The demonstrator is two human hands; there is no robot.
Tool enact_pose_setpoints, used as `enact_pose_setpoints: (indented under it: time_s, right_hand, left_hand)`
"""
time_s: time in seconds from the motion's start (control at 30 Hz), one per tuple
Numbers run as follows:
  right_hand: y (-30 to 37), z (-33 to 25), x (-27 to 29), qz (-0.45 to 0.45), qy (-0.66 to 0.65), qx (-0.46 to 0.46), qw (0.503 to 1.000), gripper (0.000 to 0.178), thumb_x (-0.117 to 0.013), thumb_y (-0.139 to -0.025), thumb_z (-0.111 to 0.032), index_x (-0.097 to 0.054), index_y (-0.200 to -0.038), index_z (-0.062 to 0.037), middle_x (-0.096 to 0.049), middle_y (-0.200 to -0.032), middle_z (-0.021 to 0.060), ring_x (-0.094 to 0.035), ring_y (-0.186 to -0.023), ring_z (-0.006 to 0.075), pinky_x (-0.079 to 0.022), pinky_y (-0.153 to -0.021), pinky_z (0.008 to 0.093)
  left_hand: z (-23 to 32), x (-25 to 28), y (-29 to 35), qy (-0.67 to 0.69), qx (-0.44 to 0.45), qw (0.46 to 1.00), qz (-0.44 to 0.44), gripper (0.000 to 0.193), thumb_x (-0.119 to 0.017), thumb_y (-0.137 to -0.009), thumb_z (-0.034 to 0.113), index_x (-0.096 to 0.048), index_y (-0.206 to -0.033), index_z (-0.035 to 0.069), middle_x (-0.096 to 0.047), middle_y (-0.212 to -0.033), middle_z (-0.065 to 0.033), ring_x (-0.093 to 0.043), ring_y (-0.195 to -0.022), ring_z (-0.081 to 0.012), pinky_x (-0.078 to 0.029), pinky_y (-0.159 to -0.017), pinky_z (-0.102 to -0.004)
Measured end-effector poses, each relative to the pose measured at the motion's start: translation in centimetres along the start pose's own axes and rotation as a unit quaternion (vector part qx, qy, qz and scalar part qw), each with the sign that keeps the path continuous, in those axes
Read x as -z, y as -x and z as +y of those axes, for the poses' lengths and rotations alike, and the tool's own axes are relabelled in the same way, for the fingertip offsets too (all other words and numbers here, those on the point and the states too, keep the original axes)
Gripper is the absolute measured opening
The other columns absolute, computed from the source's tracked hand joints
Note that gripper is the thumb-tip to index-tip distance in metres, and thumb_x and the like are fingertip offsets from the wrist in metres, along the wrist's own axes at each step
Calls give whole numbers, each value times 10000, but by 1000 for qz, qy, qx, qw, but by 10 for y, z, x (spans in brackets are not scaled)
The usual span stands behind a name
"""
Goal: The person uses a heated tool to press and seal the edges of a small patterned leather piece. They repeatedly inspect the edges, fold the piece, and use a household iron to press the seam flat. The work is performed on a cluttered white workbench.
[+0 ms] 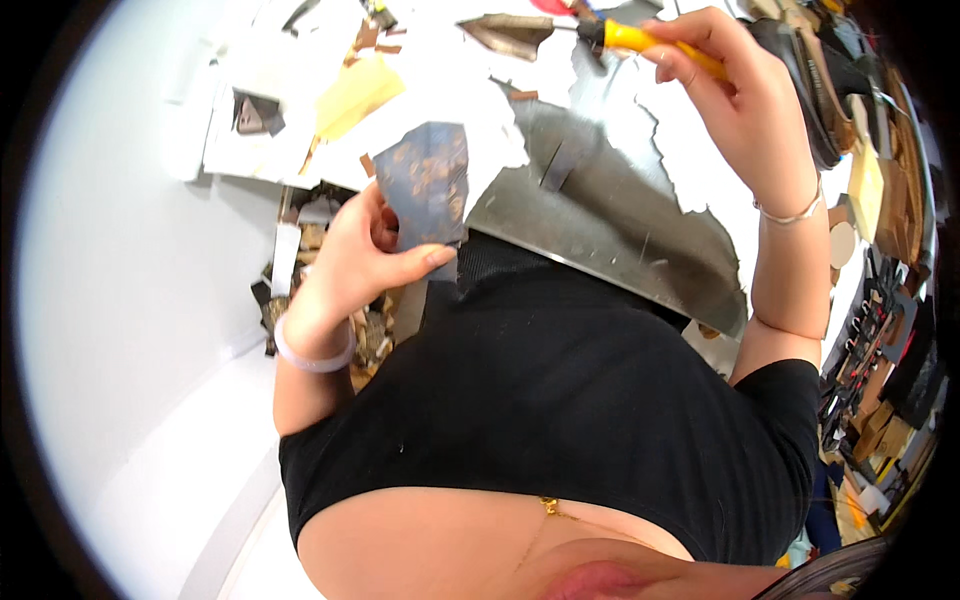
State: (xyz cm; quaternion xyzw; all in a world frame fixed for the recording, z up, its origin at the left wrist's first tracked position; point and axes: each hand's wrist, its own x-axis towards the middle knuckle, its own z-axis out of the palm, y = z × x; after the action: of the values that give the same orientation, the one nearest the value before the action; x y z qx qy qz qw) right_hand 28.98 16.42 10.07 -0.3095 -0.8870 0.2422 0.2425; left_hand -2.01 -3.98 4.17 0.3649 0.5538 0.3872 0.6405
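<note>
Gripping left hand [350, 250]: thumb is pressing on the near face of a flat, dark blue-grey, uneven-edged piece with brown patches [425, 180]; the fingers are curling behind it.

Blue-grey piece: it is hanging raised in that hand, in view just left of a dark grey, shiny plate with a bright front edge [640, 240].

Right hand [735, 95]: thumb and forefinger are gripping a yellow-handled tool with a black collar [640, 40], well apart from the piece.

Piece's handling: it is looking thin and light, and is holding itself flat, so probably fairly stiff; the patches may be tacky or flaking. Its lower edge is offering the safest hold, thumb against fingers.

Tool's handling: the smooth yellow grip is probably giving a light, firm hold, best kept behind the collar.

Hidden or unclear: the piece is covering most left fingertips; the right hand is hiding the handle's end. Whether the grey-brown pointed shape [510, 35] is belonging to the tool, I cannot tell. Blur is softening the patches.
</note>
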Motion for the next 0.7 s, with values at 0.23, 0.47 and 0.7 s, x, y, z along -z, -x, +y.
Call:
enact_pose_setpoints:
  time_s: [0.23,0.47,0.7]
  right_hand:
    - [-55,-29,56,214,102,-89,968,93,-661,-982,-50,-649,-987,42,-698,-896,83,-664,-794,140,-539,-720,266]
    - [-96,-17,114,143,47,-101,983,162,-670,-980,-117,-704,-989,41,-726,-891,74,-689,-782,129,-534,-662,263]
    - [-145,-50,116,13,211,-227,951,349,-772,-884,-346,-732,-946,-4,-736,-781,87,-701,-669,144,-503,-569,287]
  left_hand:
    - [-11,0,-15,65,-78,994,39,722,-881,-787,51,-486,-1385,-40,-631,-1251,-89,-634,-1106,-152,-537,-949,-321]
    - [-15,5,-38,-11,-116,992,56,756,-911,-743,82,-505,-1374,-12,-630,-1236,-92,-642,-1089,-168,-541,-937,-334]
    - [-5,2,-53,-85,-242,962,93,850,-912,-712,39,-435,-1413,-16,-582,-1252,-105,-602,-1145,-193,-506,-1005,-353]
